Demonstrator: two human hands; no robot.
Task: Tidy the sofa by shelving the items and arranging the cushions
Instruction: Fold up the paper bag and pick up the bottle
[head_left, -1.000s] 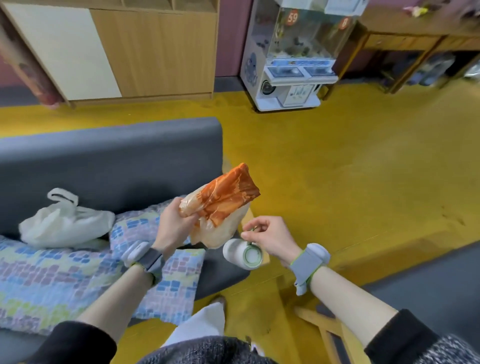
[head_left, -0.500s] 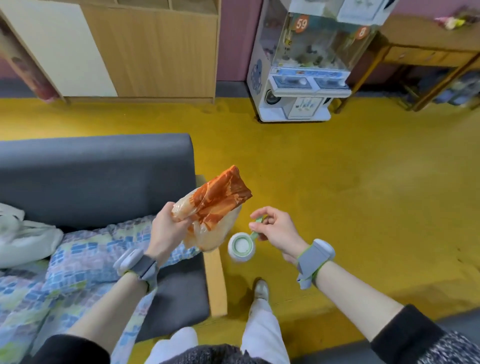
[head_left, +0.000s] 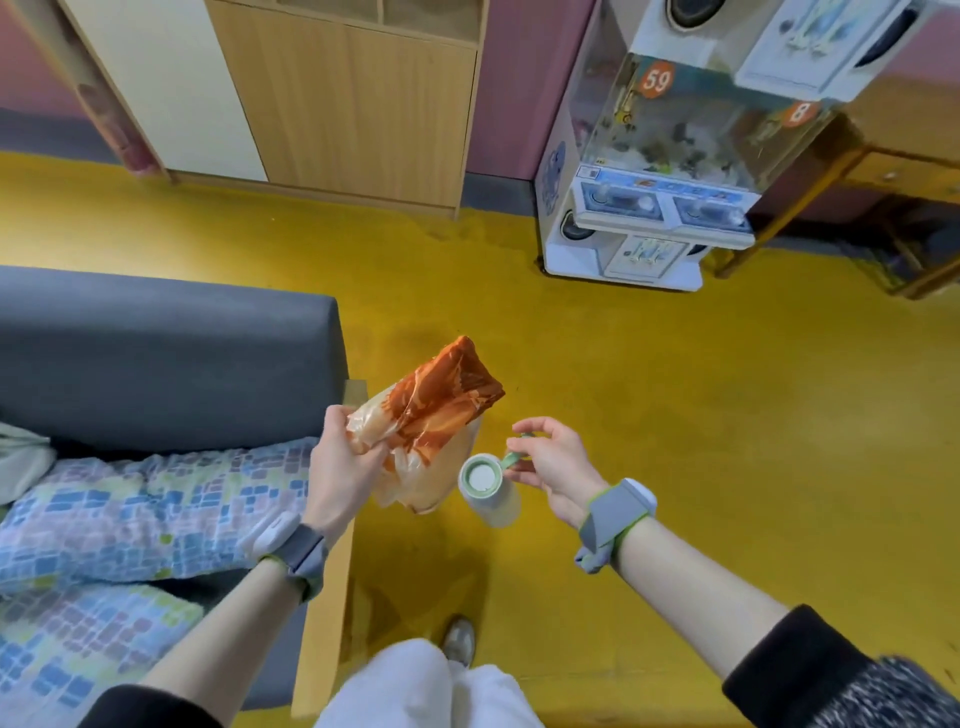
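My left hand (head_left: 340, 470) grips an orange and clear plastic snack bag (head_left: 434, 415) by its crumpled end, held up past the sofa's right end. My right hand (head_left: 553, 462) pinches the green loop of a white bottle with a green-rimmed lid (head_left: 488, 488), which hangs just right of the bag. The grey sofa (head_left: 156, 353) fills the left, with patterned blue and green cushions (head_left: 130, 514) lying flat on its seat. A white plastic bag (head_left: 21, 457) shows at the far left edge of the seat.
A wooden cabinet with open cubbies on top (head_left: 337, 98) stands against the back wall. A white capsule toy machine (head_left: 660, 171) stands to its right, then a wooden table (head_left: 893, 166). Yellow floor (head_left: 675, 389) spreads between. My legs and one shoe (head_left: 460, 642) are below.
The view has swung right and forward: the sofa and white bag slid left, the cabinet and toy machine came closer. Both hands keep their hold on the bag and bottle.
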